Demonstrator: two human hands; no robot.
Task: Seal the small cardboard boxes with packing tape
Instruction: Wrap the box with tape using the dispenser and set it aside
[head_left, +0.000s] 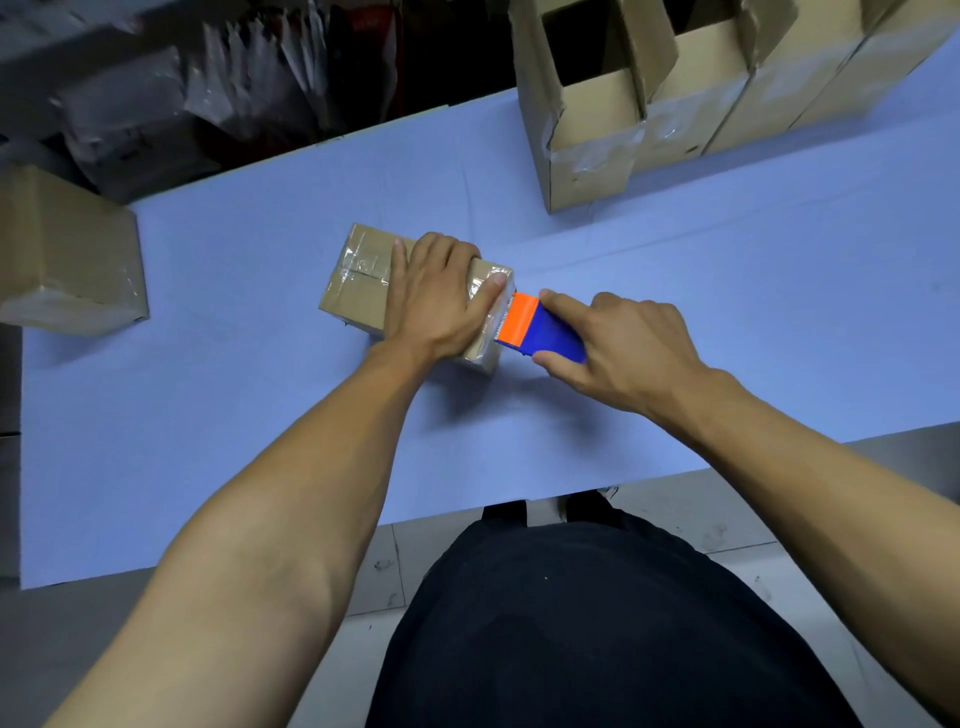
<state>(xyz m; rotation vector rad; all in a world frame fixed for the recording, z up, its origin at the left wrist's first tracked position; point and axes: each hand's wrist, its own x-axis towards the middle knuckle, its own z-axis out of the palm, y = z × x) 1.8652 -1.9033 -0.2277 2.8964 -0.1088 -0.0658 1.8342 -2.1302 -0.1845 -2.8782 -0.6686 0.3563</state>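
my left hand presses flat on the small box at mid-table, thumb at its right edge. my right hand grips the tape dispenser, orange end touching that edge. bare surface lies in front; open cartons stand at the far right, another box at the left edge.

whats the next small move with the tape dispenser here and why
Probably tilt the tape dispenser to cut the tape. The right hand holds its orange end against the small box right end, and the left hand presses the tape on top.
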